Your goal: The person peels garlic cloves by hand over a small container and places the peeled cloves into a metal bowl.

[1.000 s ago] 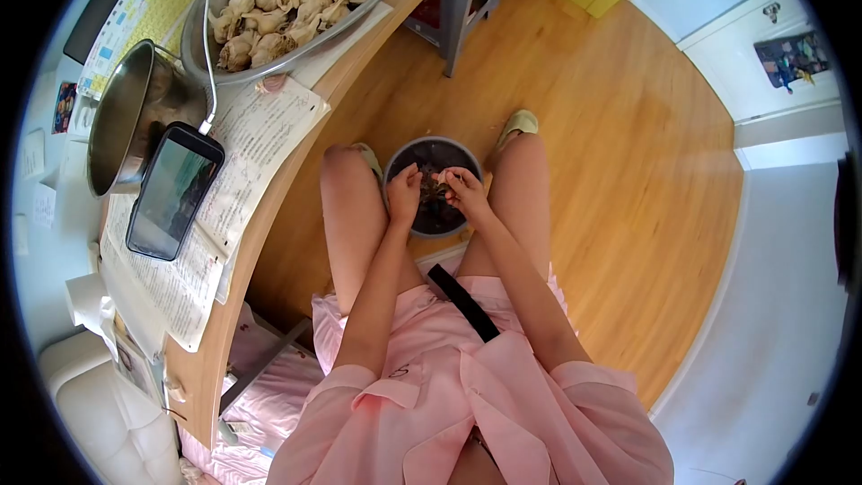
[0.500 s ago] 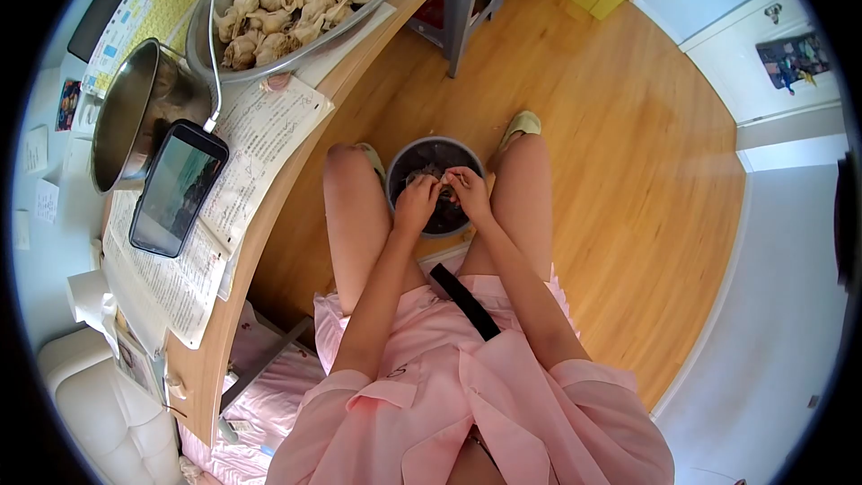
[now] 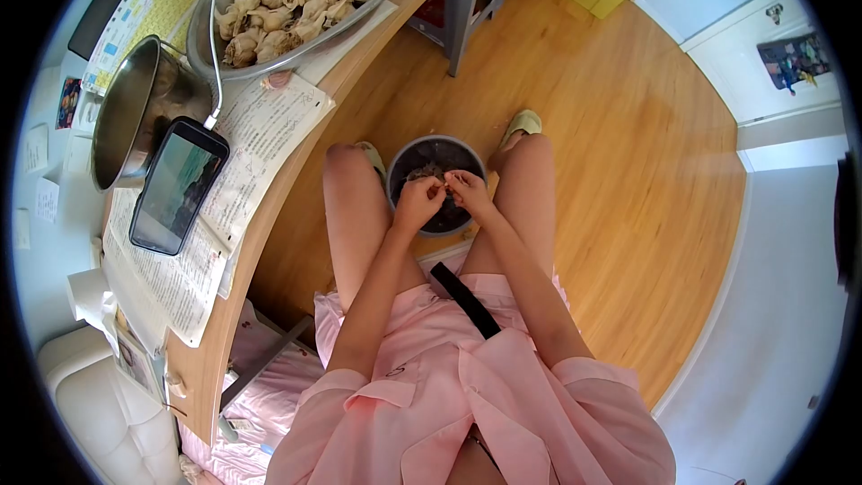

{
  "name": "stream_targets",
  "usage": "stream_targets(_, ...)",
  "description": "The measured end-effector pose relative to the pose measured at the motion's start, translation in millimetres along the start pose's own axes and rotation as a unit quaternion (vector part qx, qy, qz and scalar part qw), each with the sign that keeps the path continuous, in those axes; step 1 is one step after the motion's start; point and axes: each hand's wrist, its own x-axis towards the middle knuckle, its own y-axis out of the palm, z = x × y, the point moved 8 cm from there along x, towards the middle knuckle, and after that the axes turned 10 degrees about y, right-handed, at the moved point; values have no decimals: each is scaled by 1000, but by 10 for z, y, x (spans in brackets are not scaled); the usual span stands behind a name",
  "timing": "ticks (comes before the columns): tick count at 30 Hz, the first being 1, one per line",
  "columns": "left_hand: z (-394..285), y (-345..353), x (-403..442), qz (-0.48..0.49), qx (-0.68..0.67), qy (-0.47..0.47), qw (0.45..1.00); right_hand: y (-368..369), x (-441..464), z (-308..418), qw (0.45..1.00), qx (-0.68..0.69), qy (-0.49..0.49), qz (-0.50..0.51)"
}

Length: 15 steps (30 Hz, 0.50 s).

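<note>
Between our knees, above the bin (image 3: 436, 137), our left hand (image 3: 420, 203) and our right hand (image 3: 469, 193) bend their fingers inward, and the fingertips almost meet. One second ago they are more apart; now they come together, which suggests to us that both hands work on one small piece. Thumbs and fingers appear to be pinching, but the place between them is too small in view, so we cannot tell for sure what each hand grasps. Below, the inside of the bin is dark. At our left, on the desk (image 3: 280, 181), the phone (image 3: 180, 187) seems to lean against the pot (image 3: 135, 117). Farther on, the garlic (image 3: 301, 2) lies heaped in the bowl (image 3: 269, 69), and this heap looks unchanged to us.
</note>
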Motion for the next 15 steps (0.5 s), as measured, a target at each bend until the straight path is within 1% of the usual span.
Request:
stream_targets(4, 85, 18, -12, -14, -43, -17, 999, 6, 21, -47, 999, 12, 19, 29)
stream_targets(10, -3, -14, 11, -15, 1, 31, 999, 55, -17, -34, 998, -5, 22, 51)
stream_targets(13, -14, -16, 8, -20, -7, 36, 999, 88, -51, 6, 997, -20, 20, 78)
stream_targets(15, 19, -1, 4, -12, -14, 20, 1000, 90, -52, 13, 995, -23, 22, 96)
